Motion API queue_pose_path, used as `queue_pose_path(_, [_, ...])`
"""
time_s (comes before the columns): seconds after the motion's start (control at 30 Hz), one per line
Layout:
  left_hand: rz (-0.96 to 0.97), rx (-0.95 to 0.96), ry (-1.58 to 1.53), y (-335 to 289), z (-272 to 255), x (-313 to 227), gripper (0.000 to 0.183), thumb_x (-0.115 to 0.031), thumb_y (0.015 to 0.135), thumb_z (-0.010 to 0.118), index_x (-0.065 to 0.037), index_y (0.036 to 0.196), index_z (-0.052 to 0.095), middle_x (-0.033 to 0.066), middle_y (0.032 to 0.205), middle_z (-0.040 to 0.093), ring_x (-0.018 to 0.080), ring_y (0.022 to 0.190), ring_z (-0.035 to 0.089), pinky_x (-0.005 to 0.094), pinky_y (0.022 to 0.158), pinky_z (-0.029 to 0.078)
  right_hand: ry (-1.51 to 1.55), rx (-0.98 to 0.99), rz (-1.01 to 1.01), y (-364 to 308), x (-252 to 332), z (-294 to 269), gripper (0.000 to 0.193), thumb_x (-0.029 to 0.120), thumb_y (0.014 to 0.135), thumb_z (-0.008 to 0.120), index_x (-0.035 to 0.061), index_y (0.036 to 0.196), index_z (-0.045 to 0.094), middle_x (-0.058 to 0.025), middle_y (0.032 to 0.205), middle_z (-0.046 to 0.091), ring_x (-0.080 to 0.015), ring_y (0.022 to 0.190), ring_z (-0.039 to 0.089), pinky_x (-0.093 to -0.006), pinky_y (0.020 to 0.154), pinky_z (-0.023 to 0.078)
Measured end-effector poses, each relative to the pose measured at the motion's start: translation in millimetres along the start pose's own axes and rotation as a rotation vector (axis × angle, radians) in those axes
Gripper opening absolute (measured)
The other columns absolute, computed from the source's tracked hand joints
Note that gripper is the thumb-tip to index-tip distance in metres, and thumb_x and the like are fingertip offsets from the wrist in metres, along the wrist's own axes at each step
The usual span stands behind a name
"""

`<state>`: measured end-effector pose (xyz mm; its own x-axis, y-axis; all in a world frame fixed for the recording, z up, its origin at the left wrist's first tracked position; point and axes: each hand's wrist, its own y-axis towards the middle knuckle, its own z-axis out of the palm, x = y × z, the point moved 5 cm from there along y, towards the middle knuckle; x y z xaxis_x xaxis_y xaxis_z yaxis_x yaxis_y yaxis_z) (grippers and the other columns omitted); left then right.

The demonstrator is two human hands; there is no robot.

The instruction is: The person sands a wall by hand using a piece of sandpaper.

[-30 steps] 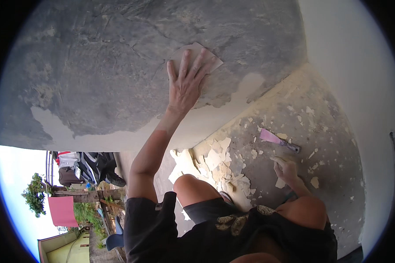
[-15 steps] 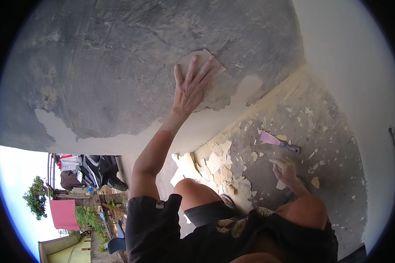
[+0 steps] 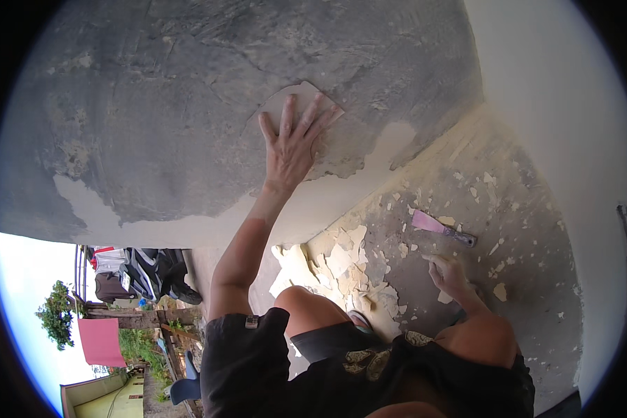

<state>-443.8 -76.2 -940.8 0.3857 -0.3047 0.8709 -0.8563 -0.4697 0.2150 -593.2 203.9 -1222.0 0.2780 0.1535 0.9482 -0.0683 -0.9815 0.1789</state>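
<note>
My left hand (image 3: 291, 152) lies with fingers spread over a pale sheet of sandpaper (image 3: 305, 90), pressing it against the grey, scraped wall (image 3: 188, 118). The sheet's pointed corner and upper edge show past the fingertips; its underside and my thumb are hidden. Low on the right, my right hand (image 3: 450, 274) hangs over the floor by my knee, loosely bent with one finger stretched out, and nothing shows in it. Just beyond it a putty knife (image 3: 444, 228) with a pinkish blade and dark handle rests on the floor, apart from the hand.
Peeled cream paint flakes (image 3: 341, 261) litter the floor (image 3: 508, 230), thickest beside my knee. A pale wall (image 3: 557, 97) rises on the right. Outside at the left are a parked motorbike (image 3: 153, 272), hanging clothes (image 3: 110, 261), a pink cloth (image 3: 102, 341) and a blue chair (image 3: 184, 386).
My left hand and the sandpaper have slid a little to the left along the wall. My right hand has shifted slightly; the putty knife has not moved.
</note>
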Motion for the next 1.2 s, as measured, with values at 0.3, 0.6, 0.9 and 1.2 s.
queue_pose_path(0.3, [-0.282, -0.080, -0.081, 60.2, -46.8, 39.9, 0.050, -0.047, 0.100, 0.041, -0.038, 0.148, 0.034, -0.0107, 0.160, 0.020, 0.0276, 0.149, 0.005, 0.0643, 0.115, -0.004, -0.101, 0.015, 0.007, -0.9, -5.2, -7.8, 0.019, 0.009, 0.084, 0.059, 0.0070, 0.098, 0.072, -0.0116, 0.089, 0.071, -0.0297, 0.073, 0.066, -0.0386, 0.071, 0.052])
queue_pose_path(0.6, [-0.361, -0.142, -0.212, 36.2, -49.1, 74.4, 0.052, -0.052, 0.100, 0.038, -0.039, 0.150, 0.031, -0.0101, 0.159, 0.021, 0.0293, 0.148, 0.011, 0.0639, 0.115, -0.002, -0.094, 0.046, 0.014, -5.3, -11.4, -8.5, 0.019, 0.009, 0.084, 0.059, 0.0070, 0.098, 0.072, -0.0133, 0.089, 0.070, -0.0308, 0.076, 0.067, -0.0390, 0.072, 0.051])
queue_pose_path(0.9, [0.138, 0.066, -0.053, -1.7, -0.2, 9.1, 0.054, -0.054, 0.098, 0.037, -0.040, 0.150, 0.030, -0.0139, 0.159, 0.020, 0.0213, 0.148, 0.014, 0.0566, 0.119, 0.008, -0.090, 0.044, 0.018, 4.2, -6.7, -5.3, 0.019, 0.007, 0.083, 0.060, 0.0061, 0.098, 0.072, -0.0128, 0.088, 0.071, -0.0296, 0.075, 0.067, -0.0370, 0.071, 0.051])
queue_pose_path(1.2, [-0.227, -0.208, -0.092, 85.9, -67.7, 82.7, 0.057, -0.056, 0.099, 0.036, -0.030, 0.149, 0.035, -0.0063, 0.158, 0.026, 0.0274, 0.148, 0.014, 0.0592, 0.118, 0.005, -0.150, 0.015, -0.024, 7.4, -7.9, -6.3, 0.019, 0.007, 0.082, 0.061, 0.0062, 0.097, 0.072, -0.0124, 0.080, 0.068, -0.0300, 0.072, 0.066, -0.0386, 0.068, 0.051])
